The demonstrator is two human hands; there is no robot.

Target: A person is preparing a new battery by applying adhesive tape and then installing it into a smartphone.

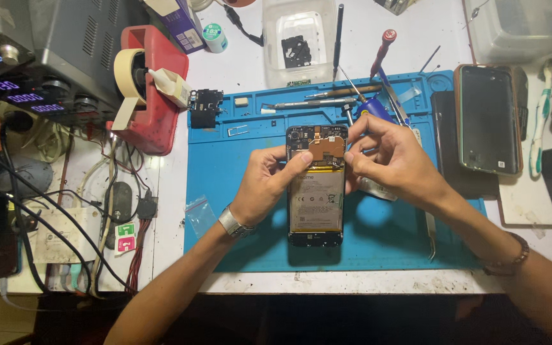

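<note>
Head view: I see my left hand (264,186) and right hand (388,163) pinched on the opened black smartphone with exposed battery (315,191), flat on the blue silicone repair mat (225,160); mid-disassembly, I judge; next move needs fine fingertip control at the copper-coloured board shield (327,150).

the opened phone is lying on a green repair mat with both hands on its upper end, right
Not quite: the repair mat is blue, not green, as the head view shows. The rest holds: the opened phone lies on it, back cover off, with the left hand and right hand at its upper end.
</note>
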